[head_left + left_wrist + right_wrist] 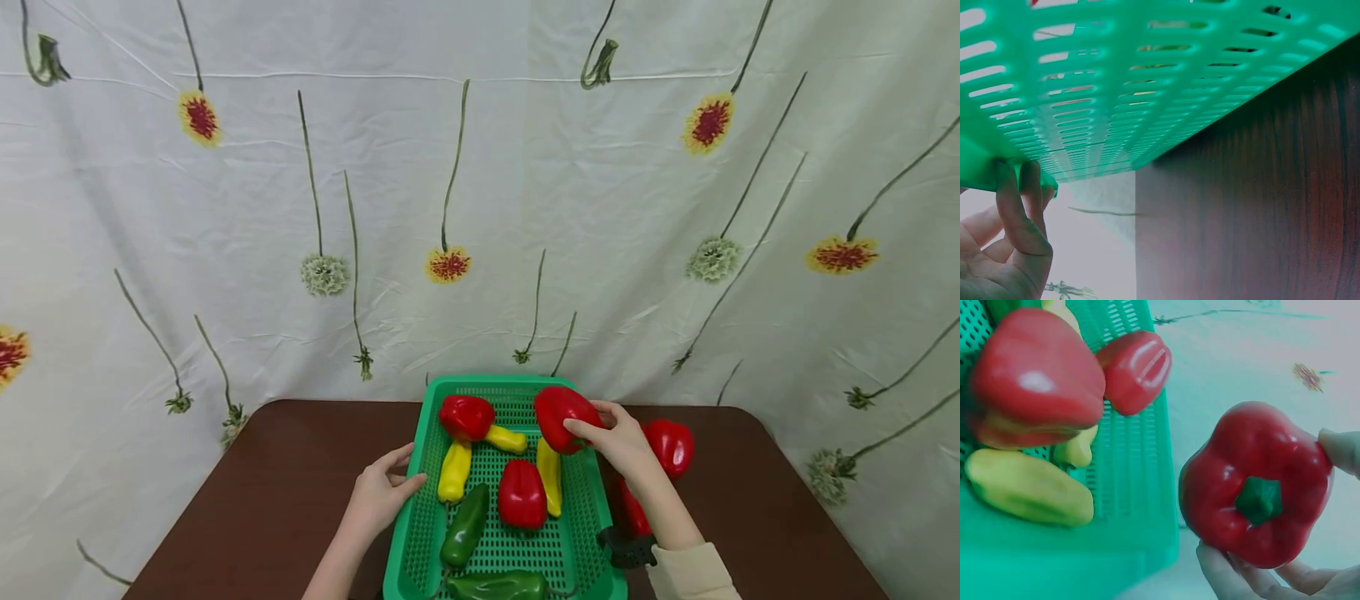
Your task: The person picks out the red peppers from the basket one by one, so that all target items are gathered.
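Observation:
My right hand [617, 439] holds a red bell pepper [564, 417] over the far right part of a green plastic basket [596, 492]. In the right wrist view, the thumb is on one side of this bell pepper [1254, 456] and the fingers are below it, with its green stem facing the camera. My left hand [381, 493] grips the basket's left rim, fingertips tucked under the edge in the left wrist view. Inside lie a red bell pepper [522, 495], another at the back left [467, 417], yellow peppers [454, 472] and green peppers [465, 527].
Right of the basket, partly behind my right forearm, more red peppers [669, 447] lie on the dark brown table [300, 475]. A black strap [628, 548] is around my right wrist. A white flower-printed cloth [480, 183] hangs behind the table.

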Demonstrator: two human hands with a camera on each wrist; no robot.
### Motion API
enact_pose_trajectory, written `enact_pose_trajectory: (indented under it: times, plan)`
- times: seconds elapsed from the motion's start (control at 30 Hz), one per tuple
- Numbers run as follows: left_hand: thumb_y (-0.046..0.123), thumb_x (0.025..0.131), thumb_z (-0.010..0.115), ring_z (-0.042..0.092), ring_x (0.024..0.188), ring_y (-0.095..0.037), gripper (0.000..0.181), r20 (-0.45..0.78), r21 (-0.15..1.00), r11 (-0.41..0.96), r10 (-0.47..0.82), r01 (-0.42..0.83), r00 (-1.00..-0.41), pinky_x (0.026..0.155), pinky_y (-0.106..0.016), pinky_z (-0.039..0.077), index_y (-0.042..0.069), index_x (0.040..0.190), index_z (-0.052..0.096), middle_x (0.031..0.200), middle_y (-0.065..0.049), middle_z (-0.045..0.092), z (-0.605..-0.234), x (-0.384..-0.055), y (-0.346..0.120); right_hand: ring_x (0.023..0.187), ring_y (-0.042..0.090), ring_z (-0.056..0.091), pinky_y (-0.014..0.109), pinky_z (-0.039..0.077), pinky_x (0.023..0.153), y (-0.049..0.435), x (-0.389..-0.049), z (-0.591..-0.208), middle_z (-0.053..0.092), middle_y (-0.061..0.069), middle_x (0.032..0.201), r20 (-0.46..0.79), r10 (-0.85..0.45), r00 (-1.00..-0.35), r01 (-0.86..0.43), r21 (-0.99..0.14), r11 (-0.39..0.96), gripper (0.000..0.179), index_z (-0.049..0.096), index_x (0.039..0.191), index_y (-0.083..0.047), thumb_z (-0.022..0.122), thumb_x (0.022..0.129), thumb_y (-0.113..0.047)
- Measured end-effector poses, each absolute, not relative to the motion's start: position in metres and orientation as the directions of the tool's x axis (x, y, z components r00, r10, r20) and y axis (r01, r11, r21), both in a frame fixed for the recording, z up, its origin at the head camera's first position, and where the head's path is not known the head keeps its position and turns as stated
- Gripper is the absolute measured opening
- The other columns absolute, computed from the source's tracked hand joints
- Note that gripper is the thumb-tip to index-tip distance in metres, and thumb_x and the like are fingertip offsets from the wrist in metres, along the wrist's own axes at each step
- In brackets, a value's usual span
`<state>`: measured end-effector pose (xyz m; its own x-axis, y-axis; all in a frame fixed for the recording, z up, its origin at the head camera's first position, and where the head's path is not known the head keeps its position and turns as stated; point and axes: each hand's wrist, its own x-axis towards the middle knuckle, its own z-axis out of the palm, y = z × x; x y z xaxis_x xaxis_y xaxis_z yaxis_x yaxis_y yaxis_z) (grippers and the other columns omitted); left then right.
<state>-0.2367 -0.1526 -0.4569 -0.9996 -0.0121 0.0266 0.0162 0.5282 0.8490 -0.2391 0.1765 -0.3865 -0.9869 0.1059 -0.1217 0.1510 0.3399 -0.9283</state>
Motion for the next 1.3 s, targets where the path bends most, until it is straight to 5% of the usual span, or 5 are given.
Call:
enact_pose_trajectory:
  times: [0.17, 0.4, 0.67, 0.9, 1.3]
  plan:
    - [0.012, 0.088, 0.073, 0.070, 0.086, -0.025, 0.053, 0.038, 0.845, 0.534, -0.014, 0.025, -0.999, 0.067, -0.035, 0.058, -0.001, 0.136, 0.056, 0.121, -0.026, 0.064, -0.457, -0.236, -0.152, 0.117, 0.028, 0.057, 0.043, 0.050, 0.102, 0.200, -0.234, -0.387, 0.046, 0.021, 0.142, -0.174, 0.117, -0.978, 0.197, -0.953, 0.228, 0.075, 0.036, 0.148, -0.002, 0.068, 0.092, -0.040]
    - [0.011, 0.088, 0.073, 0.070, 0.086, -0.026, 0.052, 0.043, 0.844, 0.536, -0.017, 0.027, -0.999, 0.067, -0.035, 0.059, -0.002, 0.136, 0.057, 0.120, -0.026, 0.065, -0.455, -0.235, -0.152, 0.105, 0.011, 0.059, 0.021, 0.054, 0.090, 0.241, -0.221, -0.397, 0.035, 0.020, 0.152, -0.210, 0.099, -0.973, 0.219, -0.971, 0.092, 0.077, 0.025, 0.153, 0.001, 0.058, 0.098, -0.041]
    - [0.012, 0.088, 0.073, 0.070, 0.086, -0.026, 0.052, 0.042, 0.844, 0.535, -0.015, 0.027, -0.999, 0.067, -0.035, 0.058, -0.002, 0.136, 0.056, 0.120, -0.026, 0.065, -0.455, -0.235, -0.152, 0.097, 0.003, 0.062, 0.026, 0.054, 0.094, 0.285, -0.207, -0.418, 0.019, 0.021, 0.159, -0.266, 0.104, -0.958, 0.264, -0.964, -0.034, 0.082, 0.010, 0.156, 0.003, 0.050, 0.101, -0.043]
    - [0.012, 0.089, 0.072, 0.070, 0.087, -0.026, 0.053, 0.033, 0.847, 0.531, -0.013, 0.021, -0.999, 0.068, -0.035, 0.058, -0.002, 0.136, 0.056, 0.121, -0.026, 0.064, -0.454, -0.234, -0.151, 0.097, 0.003, 0.062, 0.030, 0.053, 0.096, 0.314, -0.196, -0.444, 0.027, 0.018, 0.153, -0.342, 0.125, -0.931, 0.337, -0.940, -0.060, 0.084, 0.010, 0.156, 0.004, 0.048, 0.101, -0.047]
    - [0.013, 0.089, 0.072, 0.070, 0.089, -0.026, 0.053, 0.024, 0.848, 0.530, -0.019, 0.010, -1.000, 0.068, -0.035, 0.058, -0.002, 0.137, 0.056, 0.123, -0.026, 0.064, -0.455, -0.234, -0.151, 0.098, 0.004, 0.059, 0.038, 0.052, 0.100, 0.337, -0.186, -0.481, 0.009, 0.034, 0.158, -0.441, 0.087, -0.893, 0.433, -0.896, -0.100, 0.088, 0.001, 0.154, 0.011, 0.043, 0.103, -0.048]
